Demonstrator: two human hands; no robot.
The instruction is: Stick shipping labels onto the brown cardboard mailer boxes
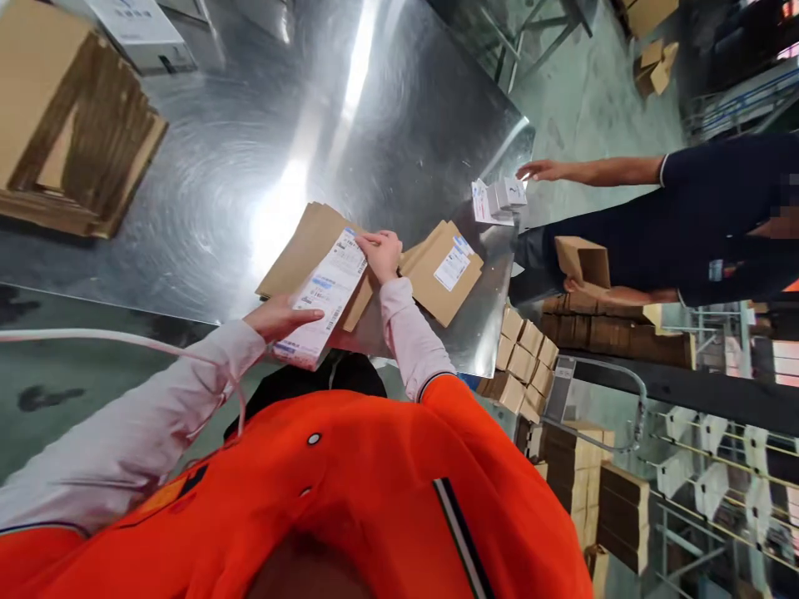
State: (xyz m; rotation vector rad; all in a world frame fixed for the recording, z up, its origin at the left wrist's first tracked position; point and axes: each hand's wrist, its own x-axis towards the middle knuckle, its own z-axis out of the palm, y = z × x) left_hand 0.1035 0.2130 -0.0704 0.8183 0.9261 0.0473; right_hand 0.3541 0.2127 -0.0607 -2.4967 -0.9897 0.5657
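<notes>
A long white strip of printed shipping labels [325,293] lies slantwise over flat brown cardboard pieces [304,241] near the table's front edge. My left hand [280,319] grips the strip's lower part, thumb on top. At its upper end, my right hand [382,252] pinches the strip's corner between closed fingers. Just right of that hand rests a second small stack of flat cardboard [430,291]. Stuck on its top piece is a white and blue label [453,266].
The metal table [212,166] carries a tall stack of folded cardboard [81,150] at far left. Small white boxes [508,195] sit at its right end. A co-worker [705,220] there holds an open brown box [583,260]. Stacked cartons [524,358] stand beyond.
</notes>
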